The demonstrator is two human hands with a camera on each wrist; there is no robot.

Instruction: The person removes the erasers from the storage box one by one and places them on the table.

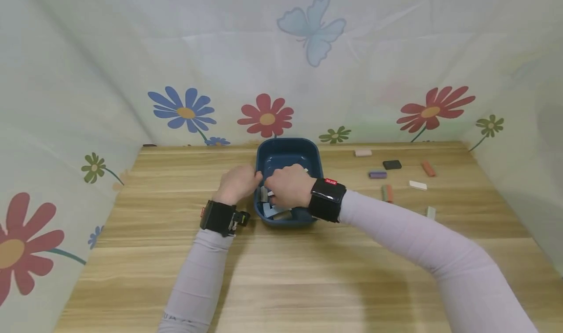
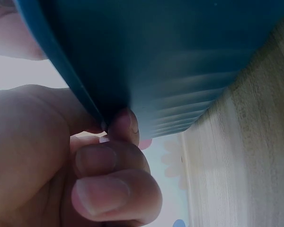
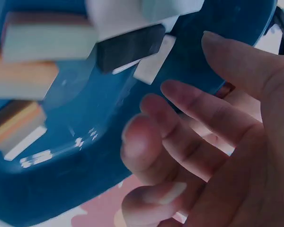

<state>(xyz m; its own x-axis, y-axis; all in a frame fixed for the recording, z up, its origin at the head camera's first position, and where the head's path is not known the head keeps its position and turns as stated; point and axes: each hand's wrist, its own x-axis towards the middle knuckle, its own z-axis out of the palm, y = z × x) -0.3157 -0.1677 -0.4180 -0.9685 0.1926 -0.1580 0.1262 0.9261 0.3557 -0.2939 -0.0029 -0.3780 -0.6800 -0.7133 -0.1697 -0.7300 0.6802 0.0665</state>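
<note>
A deep blue plastic basin (image 1: 288, 223) stands on the table near the back wall. My left hand (image 1: 238, 185) pinches its left rim, thumb on one side and fingertips on the other in the left wrist view. Over the basin is my right hand (image 1: 290, 185), its fingers loosely bent and thumb apart, with nothing between them in the right wrist view. Several small eraser-like blocks lie inside, among them a black block (image 3: 131, 47), a pale green block (image 3: 49, 41) and a layered orange and grey block (image 3: 19, 125). In the head view my right hand hides part of them.
Several similar blocks lie scattered right of the basin: a pink block (image 1: 362, 153), a black block (image 1: 392, 165), a purple block (image 1: 377, 175), a white block (image 1: 418, 185) and a red-orange block (image 1: 428, 168). A flowered curtain (image 1: 220, 54) encloses the wooden table (image 1: 308, 274).
</note>
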